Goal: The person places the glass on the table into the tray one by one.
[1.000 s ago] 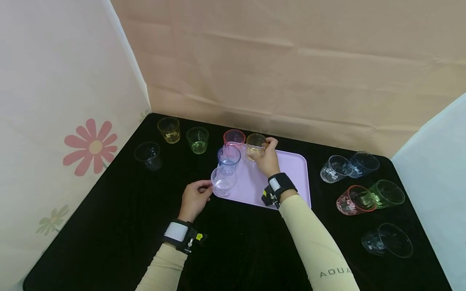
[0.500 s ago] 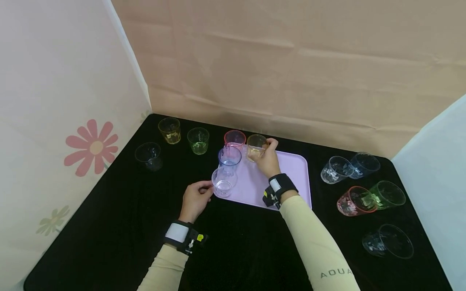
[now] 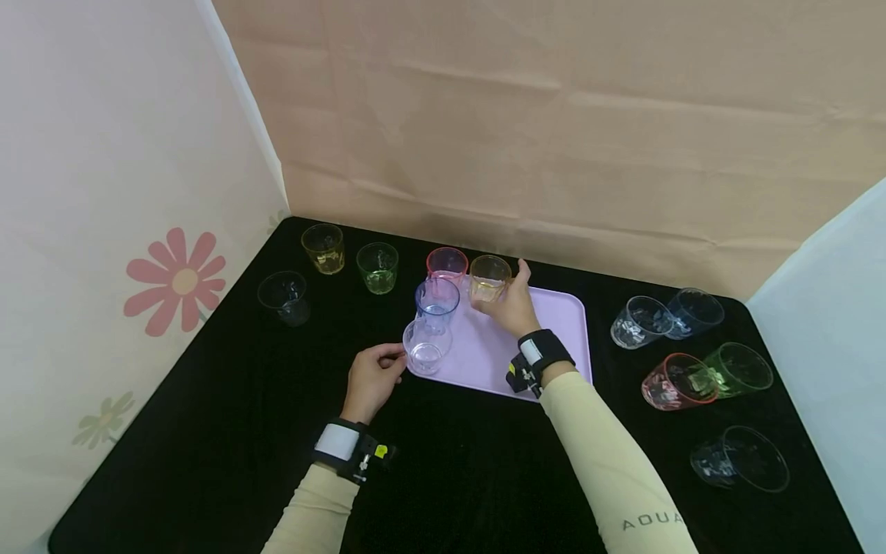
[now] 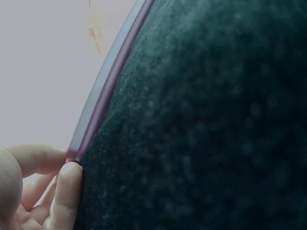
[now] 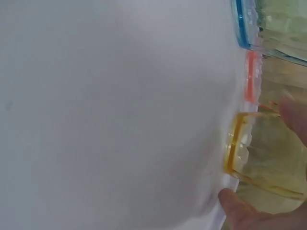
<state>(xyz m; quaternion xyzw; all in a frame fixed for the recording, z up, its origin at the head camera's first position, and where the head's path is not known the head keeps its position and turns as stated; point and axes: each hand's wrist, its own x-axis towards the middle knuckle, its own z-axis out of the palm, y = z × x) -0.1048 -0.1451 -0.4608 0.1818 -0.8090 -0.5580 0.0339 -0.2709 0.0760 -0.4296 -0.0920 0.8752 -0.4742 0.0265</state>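
The yellow glass [image 3: 489,282] stands upright on the tray [image 3: 562,317], at its far edge, beside the red glass [image 3: 447,265]. The right hand [image 3: 511,306] is spread around it, with one finger straight and clear of its wall; whether any other finger touches it cannot be told. The left hand [image 3: 371,381] pinches the tray's near-left corner, just beside the clear glass [image 3: 424,352]. The step in hand appears to be setting the glass in place. For good results, confirm the base sits flat, inside the rim; widen the fingers fully before withdrawal; and draw back without brushing the blue glass [image 3: 436,304]. Hold the left pinch steady, since a shifted tray could rock all four glasses.
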